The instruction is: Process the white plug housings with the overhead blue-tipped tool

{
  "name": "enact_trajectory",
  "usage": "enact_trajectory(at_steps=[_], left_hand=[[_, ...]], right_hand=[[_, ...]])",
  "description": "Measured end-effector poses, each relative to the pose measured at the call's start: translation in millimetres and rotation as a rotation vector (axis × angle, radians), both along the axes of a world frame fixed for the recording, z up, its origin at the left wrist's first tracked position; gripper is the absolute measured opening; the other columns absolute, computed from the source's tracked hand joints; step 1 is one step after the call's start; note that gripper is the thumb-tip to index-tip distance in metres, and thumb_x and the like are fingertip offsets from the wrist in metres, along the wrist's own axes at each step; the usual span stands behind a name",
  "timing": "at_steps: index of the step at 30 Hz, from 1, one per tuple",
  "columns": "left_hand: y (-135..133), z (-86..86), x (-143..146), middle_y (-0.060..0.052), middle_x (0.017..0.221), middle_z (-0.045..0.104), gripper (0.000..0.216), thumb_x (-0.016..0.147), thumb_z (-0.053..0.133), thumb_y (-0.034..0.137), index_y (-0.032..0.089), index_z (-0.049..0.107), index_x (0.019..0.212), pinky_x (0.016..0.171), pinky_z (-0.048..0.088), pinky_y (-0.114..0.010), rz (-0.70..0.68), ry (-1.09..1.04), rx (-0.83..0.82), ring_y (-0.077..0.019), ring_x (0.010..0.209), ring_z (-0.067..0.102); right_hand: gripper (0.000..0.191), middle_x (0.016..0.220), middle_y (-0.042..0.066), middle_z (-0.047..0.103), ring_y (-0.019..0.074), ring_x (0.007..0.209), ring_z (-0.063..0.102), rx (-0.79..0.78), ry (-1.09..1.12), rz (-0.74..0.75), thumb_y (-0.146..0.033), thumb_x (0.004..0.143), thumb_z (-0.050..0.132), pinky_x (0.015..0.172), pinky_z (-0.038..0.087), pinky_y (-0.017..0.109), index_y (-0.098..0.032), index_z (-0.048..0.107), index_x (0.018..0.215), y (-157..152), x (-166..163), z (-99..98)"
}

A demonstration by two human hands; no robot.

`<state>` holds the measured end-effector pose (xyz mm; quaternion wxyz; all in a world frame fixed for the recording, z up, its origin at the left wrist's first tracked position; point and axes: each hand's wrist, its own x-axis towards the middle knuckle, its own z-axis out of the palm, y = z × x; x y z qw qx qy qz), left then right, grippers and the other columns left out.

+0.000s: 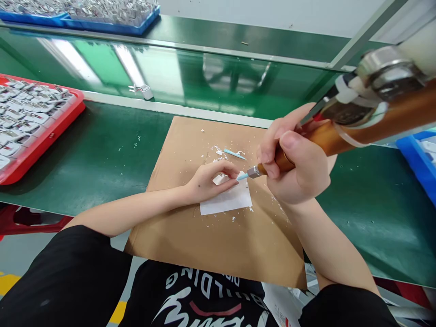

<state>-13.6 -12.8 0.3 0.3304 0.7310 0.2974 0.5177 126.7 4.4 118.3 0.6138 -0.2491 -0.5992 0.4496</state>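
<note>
My right hand (pixel 298 159) is wrapped around an orange-brown handheld power tool (pixel 384 120), whose metal collar points down and left. A pale blue pointed tip (pixel 242 176) sits in the collar and reaches the fingertips of my left hand (pixel 207 181). Those fingers are closed on a small white plastic piece (pixel 220 180), mostly hidden by the hand. Beneath it lies a white paper sheet (pixel 225 204) on a brown cardboard sheet (pixel 190 245). Beyond my left hand rests a loose pale blue pointed stick (pixel 235 154) among white shavings (pixel 218 150).
A red tray (pixel 80 102) of white parts stands at the left. Blue trays (pixel 150 22) of similar parts sit on the back shelf, and another blue tray (pixel 415 154) is at the right. A white plug-like part (pixel 146 92) lies by the rail of the green table (pixel 112 136).
</note>
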Motion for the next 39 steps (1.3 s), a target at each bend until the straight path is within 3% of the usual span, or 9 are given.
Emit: enact_trajectory(at_steps=[6, 14, 28, 34, 37, 39], left_hand=[[1, 0.9, 1, 0.000, 0.076, 0.065, 0.012, 0.083, 0.069, 0.019, 0.017, 0.058, 0.088, 0.066, 0.055, -0.021, 0.009, -0.030, 0.040, -0.0088, 0.069, 0.062], [-1, -0.3, -1, -0.002, 0.082, 0.066, 0.005, 0.088, 0.062, 0.019, 0.017, 0.058, 0.091, 0.069, 0.057, -0.022, -0.015, 0.029, 0.064, -0.0098, 0.073, 0.063], [1, -2.2, -1, -0.002, 0.083, 0.066, 0.007, 0.088, 0.061, 0.016, 0.018, 0.057, 0.093, 0.069, 0.058, -0.021, -0.010, 0.036, 0.087, -0.0094, 0.073, 0.064], [1, -5.1, -3, 0.000, 0.078, 0.062, 0.007, 0.089, 0.060, 0.019, 0.018, 0.053, 0.087, 0.069, 0.054, -0.022, 0.008, 0.060, 0.013, -0.0089, 0.071, 0.060], [4, -8.7, -5, -0.002, 0.082, 0.062, 0.010, 0.091, 0.058, 0.025, 0.017, 0.053, 0.090, 0.070, 0.054, -0.023, -0.010, -0.003, -0.123, -0.0094, 0.073, 0.060], [8, -10.8, -7, -0.002, 0.083, 0.063, 0.012, 0.092, 0.058, 0.028, 0.017, 0.054, 0.093, 0.063, 0.051, -0.020, -0.024, -0.087, -0.241, -0.0080, 0.068, 0.059]], right_hand=[[0.023, 0.048, -0.004, 0.049, 0.0070, 0.031, 0.026, -0.006, 0.024, 0.018, -0.028, 0.075, 0.067, 0.030, 0.020, 0.030, -0.023, 0.049, 0.060, 0, -1, 0.4], [0.020, 0.046, -0.005, 0.048, 0.0073, 0.030, 0.028, -0.019, 0.011, 0.001, -0.024, 0.074, 0.061, 0.033, 0.024, 0.030, -0.023, 0.049, 0.059, -1, -1, 1.6], [0.021, 0.047, -0.005, 0.049, 0.0070, 0.031, 0.027, -0.050, 0.019, -0.005, -0.028, 0.073, 0.066, 0.030, 0.023, 0.030, -0.023, 0.050, 0.060, 0, -1, 0.7], [0.025, 0.049, -0.004, 0.049, 0.0064, 0.032, 0.028, -0.013, 0.012, 0.018, -0.030, 0.076, 0.067, 0.034, 0.024, 0.031, -0.023, 0.049, 0.061, 3, 2, -2.1], [0.026, 0.050, -0.004, 0.049, 0.0076, 0.034, 0.028, -0.013, -0.017, -0.008, -0.033, 0.077, 0.066, 0.036, 0.024, 0.031, -0.023, 0.048, 0.060, 3, 3, -2.8], [0.026, 0.051, -0.004, 0.048, 0.0087, 0.036, 0.029, -0.032, -0.038, -0.034, -0.035, 0.078, 0.064, 0.037, 0.027, 0.032, -0.024, 0.048, 0.061, 4, 4, -3.0]])
